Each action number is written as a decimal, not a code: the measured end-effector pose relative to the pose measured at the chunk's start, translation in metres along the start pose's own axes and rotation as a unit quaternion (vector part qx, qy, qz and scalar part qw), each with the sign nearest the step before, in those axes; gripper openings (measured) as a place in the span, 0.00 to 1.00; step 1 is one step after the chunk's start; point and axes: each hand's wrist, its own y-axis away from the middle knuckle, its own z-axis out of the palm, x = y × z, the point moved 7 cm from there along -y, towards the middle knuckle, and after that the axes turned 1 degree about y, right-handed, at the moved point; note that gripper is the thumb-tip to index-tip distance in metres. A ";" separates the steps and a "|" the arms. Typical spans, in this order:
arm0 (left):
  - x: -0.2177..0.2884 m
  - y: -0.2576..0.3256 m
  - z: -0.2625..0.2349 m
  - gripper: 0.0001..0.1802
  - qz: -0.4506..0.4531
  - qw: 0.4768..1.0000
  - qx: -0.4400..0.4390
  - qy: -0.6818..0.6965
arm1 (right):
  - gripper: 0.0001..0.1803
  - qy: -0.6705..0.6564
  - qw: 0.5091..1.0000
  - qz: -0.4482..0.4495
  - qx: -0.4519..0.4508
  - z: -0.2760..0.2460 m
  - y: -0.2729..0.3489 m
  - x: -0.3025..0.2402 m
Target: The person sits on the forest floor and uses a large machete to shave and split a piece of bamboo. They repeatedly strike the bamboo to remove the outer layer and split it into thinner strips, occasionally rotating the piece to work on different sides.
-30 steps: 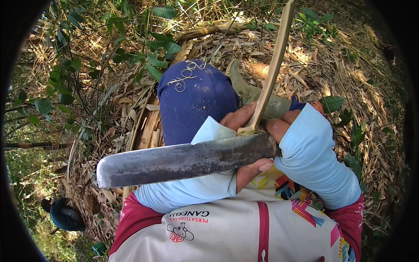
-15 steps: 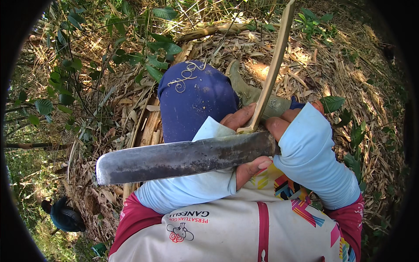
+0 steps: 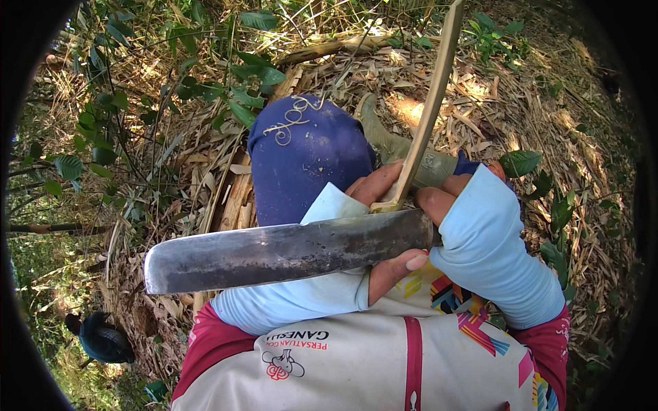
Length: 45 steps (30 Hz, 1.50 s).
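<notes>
A broad, dark machete [image 3: 288, 252] lies crosswise in front of me, its blunt tip to the left. My right hand [image 3: 439, 198] is closed at the blade's right end; its sleeve hides the handle. Behind the blade, my left hand [image 3: 381, 186] is closed around the lower end of a long, slightly curved strip of bamboo or wood [image 3: 432, 103]. My left thumb shows below the blade's lower edge. The strip rises up and to the right from the blade's upper edge. How its lower end meets the blade is partly hidden.
My knee in blue cloth [image 3: 308, 164] is raised beyond the blade, with thin curled shavings [image 3: 293, 122] on it. Past it is a greenish boot [image 3: 394, 147]. Dry leaves [image 3: 480, 116] cover the ground; leafy plants [image 3: 103, 137] stand left. A dark object [image 3: 106, 339] sits lower left.
The machete has slid slightly left, its tip a little lower. Both hands keep their hold, and the strip has barely shifted.
</notes>
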 end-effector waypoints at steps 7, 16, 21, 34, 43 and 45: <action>0.003 0.001 -0.001 0.45 -0.020 1.000 -0.023 0.007 | 0.09 -0.016 1.000 0.000 -0.023 0.000 -0.001 0.000; -0.003 -0.002 0.001 0.44 -0.018 0.999 -0.030 0.019 | 0.09 0.013 1.000 0.013 -0.015 -0.001 0.000 0.001; -0.006 0.000 0.000 0.44 -0.002 1.000 -0.013 0.008 | 0.08 0.015 1.000 0.017 0.009 -0.003 -0.002 0.001; -0.003 0.000 0.000 0.51 -0.015 1.000 -0.002 0.009 | 0.09 0.011 1.000 -0.013 0.015 0.001 0.002 -0.001; 0.008 -0.005 -0.006 0.55 0.065 0.994 -0.010 -0.085 | 0.10 0.046 0.997 -0.025 0.050 -0.006 0.005 -0.001; 0.011 -0.007 -0.006 0.55 0.062 0.994 -0.016 -0.088 | 0.11 0.054 0.997 -0.026 0.057 -0.008 0.005 -0.001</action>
